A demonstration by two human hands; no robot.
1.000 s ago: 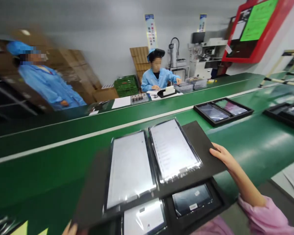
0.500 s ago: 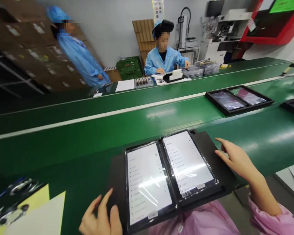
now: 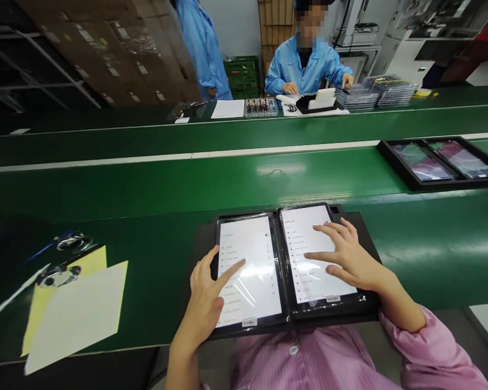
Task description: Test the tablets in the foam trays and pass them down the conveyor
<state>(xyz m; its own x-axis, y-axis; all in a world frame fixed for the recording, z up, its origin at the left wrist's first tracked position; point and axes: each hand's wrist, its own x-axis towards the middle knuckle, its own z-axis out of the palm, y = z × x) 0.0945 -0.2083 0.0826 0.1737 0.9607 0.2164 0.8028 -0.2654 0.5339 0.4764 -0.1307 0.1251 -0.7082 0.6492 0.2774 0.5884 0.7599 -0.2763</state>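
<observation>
Relative to the earlier frame, the left hand (image 3: 203, 295) and right hand (image 3: 350, 254) had moved over two plastic-wrapped tablets (image 3: 250, 271) in a black tray (image 3: 370, 244), their fingers (image 3: 333, 230) spread, grasping nothing. The tray lay on a green conveyor belt (image 3: 431, 238), with papers (image 3: 77, 319) left of the fingers and a seated co-worker (image 3: 305, 67) beyond them.

Pink striped smock (image 3: 309, 363), black tray (image 3: 370, 254), white tablet screens (image 3: 260, 292), green conveyor belt (image 3: 187, 179) with white stripe (image 3: 187, 154)

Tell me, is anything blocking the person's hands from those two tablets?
Nothing blocks them. The left hand sits over the left tablet, and the right hand over the right tablet. Only clear plastic film covers the screens beneath the fingers.
</observation>
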